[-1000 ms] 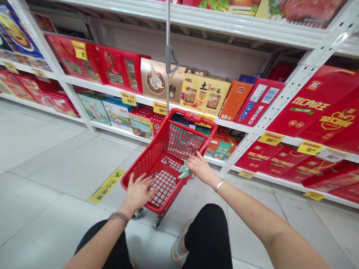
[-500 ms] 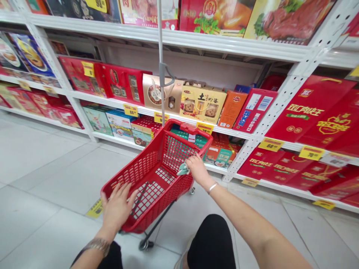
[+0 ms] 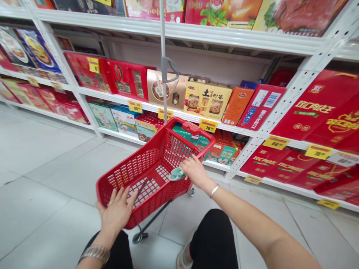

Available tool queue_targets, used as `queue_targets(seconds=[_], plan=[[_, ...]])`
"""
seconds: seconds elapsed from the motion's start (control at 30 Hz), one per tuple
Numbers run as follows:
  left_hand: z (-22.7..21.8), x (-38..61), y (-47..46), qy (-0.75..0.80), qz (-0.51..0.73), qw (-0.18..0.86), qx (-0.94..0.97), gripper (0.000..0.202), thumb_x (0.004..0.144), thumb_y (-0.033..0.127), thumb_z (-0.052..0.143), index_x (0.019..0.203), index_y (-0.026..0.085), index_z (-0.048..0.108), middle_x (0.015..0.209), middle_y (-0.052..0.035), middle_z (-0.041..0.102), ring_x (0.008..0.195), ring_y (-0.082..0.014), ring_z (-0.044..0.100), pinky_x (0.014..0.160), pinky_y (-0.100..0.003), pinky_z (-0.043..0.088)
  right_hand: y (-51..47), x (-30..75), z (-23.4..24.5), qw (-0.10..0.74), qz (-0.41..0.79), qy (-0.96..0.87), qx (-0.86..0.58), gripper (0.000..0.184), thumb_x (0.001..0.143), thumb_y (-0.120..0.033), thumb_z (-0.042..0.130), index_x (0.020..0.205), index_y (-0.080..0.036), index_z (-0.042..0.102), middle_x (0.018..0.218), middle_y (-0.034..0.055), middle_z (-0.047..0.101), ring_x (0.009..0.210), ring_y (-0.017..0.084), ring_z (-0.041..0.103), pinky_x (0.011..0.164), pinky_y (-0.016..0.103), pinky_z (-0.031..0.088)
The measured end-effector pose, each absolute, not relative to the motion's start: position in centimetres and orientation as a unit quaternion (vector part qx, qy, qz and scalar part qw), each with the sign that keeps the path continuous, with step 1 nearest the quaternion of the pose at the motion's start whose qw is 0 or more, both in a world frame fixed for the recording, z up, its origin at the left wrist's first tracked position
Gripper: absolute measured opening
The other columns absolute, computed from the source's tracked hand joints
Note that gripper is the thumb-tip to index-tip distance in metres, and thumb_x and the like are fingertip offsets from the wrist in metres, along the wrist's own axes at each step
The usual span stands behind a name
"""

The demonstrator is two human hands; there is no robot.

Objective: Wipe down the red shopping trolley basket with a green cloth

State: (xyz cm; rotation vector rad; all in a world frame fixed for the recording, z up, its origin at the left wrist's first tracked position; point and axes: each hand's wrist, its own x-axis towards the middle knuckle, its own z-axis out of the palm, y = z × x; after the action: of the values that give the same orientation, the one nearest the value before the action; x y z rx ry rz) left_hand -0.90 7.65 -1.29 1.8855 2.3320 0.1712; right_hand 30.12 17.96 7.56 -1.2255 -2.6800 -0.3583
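Note:
A red plastic wheeled shopping basket (image 3: 134, 170) stands tilted on the floor in front of me, with nothing inside it. My left hand (image 3: 117, 211) lies on its near rim with the fingers spread. My right hand (image 3: 194, 172) rests on the basket's right rim and presses a small pale green cloth (image 3: 176, 173) against it with closed fingers. The basket's grey pull handle (image 3: 163, 63) rises straight up from its far end.
White store shelving (image 3: 196, 35) runs along the far side, stacked with red, yellow and orange gift boxes and yellow price tags. Grey tiled floor spreads to the left. My knees in black trousers sit just below the basket.
The basket has tipped and swung its near end toward the left. My left hand followed the rim down and left; my right hand stayed on the right rim with the cloth.

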Motion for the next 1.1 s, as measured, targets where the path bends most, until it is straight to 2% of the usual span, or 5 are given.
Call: queue_targets(seconds=[0.33,0.63,0.77,0.87,1.1], plan=[[-0.5,-2.3,8.6,0.775,0.081,0.082,0.622,0.058,0.099,0.047,0.034,0.148,0.023,0.052,0.158,-0.0147,0.045,0.15,-0.0386,0.035,0.113,-0.081,0.014,25.1,40.8,14.1,0.085,-0.18,-0.831,-0.519,0.034,0.093,-0.009,0.055,0.121,-0.021,0.069,0.136,0.0133,0.065,0.133,0.031,0.05,0.119,0.058,0.025],[0.5,-7.3,11.4,0.76,0.11,0.027,0.64,0.053,0.098,0.042,0.032,0.137,0.026,0.064,0.155,-0.0132,0.052,0.15,-0.036,0.037,0.12,-0.073,0.012,22.0,37.6,13.3,0.106,-0.107,-0.843,-0.516,0.038,0.08,-0.001,0.054,0.108,-0.021,0.072,0.109,0.0089,0.072,0.113,0.026,0.061,0.12,0.05,0.026],[1.3,-5.4,12.3,0.798,0.153,0.023,0.583,0.059,0.101,0.042,0.026,0.144,0.015,0.057,0.158,-0.0193,0.046,0.151,-0.038,0.032,0.12,-0.073,0.014,19.6,36.3,13.3,0.13,-0.076,-0.858,-0.491,0.039,0.077,-0.001,0.054,0.107,-0.019,0.071,0.107,0.0097,0.071,0.11,0.026,0.061,0.114,0.047,0.034],[1.7,-1.0,13.1,0.765,0.179,0.06,0.616,0.056,0.102,0.04,0.027,0.147,0.02,0.053,0.159,-0.0141,0.045,0.153,-0.0325,0.03,0.123,-0.069,0.013,17.1,34.5,13.3,0.135,-0.061,-0.873,-0.464,0.038,0.075,0.0,0.053,0.103,-0.019,0.07,0.101,0.0091,0.07,0.104,0.025,0.061,0.11,0.044,0.039],[4.8,8.6,13.8,0.662,0.268,0.079,0.695,0.052,0.104,0.033,0.028,0.15,0.022,0.05,0.16,-0.0139,0.044,0.153,-0.032,0.03,0.119,-0.072,0.02,11.1,30.7,14.6,0.146,0.011,-0.927,-0.345,0.05,0.081,0.003,0.051,0.123,-0.022,0.063,0.115,0.0087,0.069,0.111,0.022,0.06,0.111,0.044,0.037]])
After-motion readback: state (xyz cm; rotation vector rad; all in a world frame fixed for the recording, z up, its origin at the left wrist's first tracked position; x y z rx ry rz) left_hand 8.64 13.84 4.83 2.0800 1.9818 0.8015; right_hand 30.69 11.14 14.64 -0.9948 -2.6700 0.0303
